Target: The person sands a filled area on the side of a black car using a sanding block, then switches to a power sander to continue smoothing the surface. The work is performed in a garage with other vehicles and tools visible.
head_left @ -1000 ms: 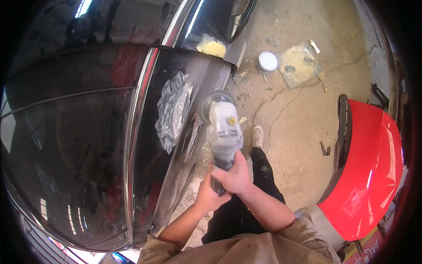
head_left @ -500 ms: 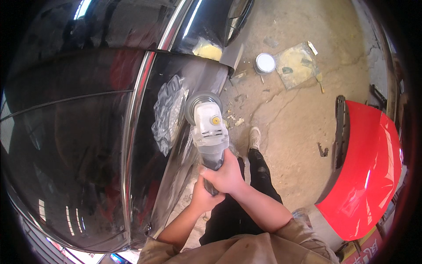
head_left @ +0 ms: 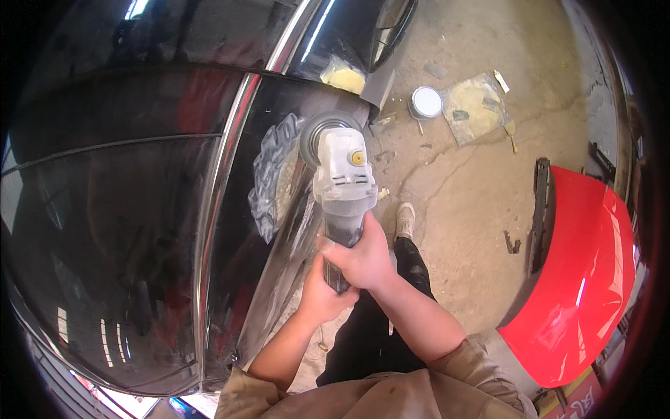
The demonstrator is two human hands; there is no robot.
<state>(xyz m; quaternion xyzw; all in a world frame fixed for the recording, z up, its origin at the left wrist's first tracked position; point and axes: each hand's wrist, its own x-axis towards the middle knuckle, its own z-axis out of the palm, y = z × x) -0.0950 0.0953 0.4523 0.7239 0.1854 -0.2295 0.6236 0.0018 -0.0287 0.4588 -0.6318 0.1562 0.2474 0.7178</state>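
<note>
With both hands I hold a grey-white angle grinder (head_left: 343, 178) against the side of a black car (head_left: 139, 230). My right hand (head_left: 364, 253) wraps the dark body behind the grinder's head. Lower on the handle, my left hand (head_left: 324, 297) is closed around its end. The round disc (head_left: 315, 143) lies at the upper edge of a sanded patch (head_left: 278, 178) with a scuffed grey border and a paler middle. Whether the disc touches the panel, I cannot tell. Further forward on the car is a patch of yellowish filler (head_left: 343, 75).
A tin with a white lid (head_left: 426, 103) stands on the concrete floor beside a filler-smeared board (head_left: 474, 112). To the right lies a red car panel (head_left: 579, 279), with a dark strip (head_left: 539, 216) along it. A small dark bracket (head_left: 513, 242) lies nearby.
The grinder and both hands have moved up and slightly right, along the patch's edge. The view has shifted a little too. My grip is the same.
</note>
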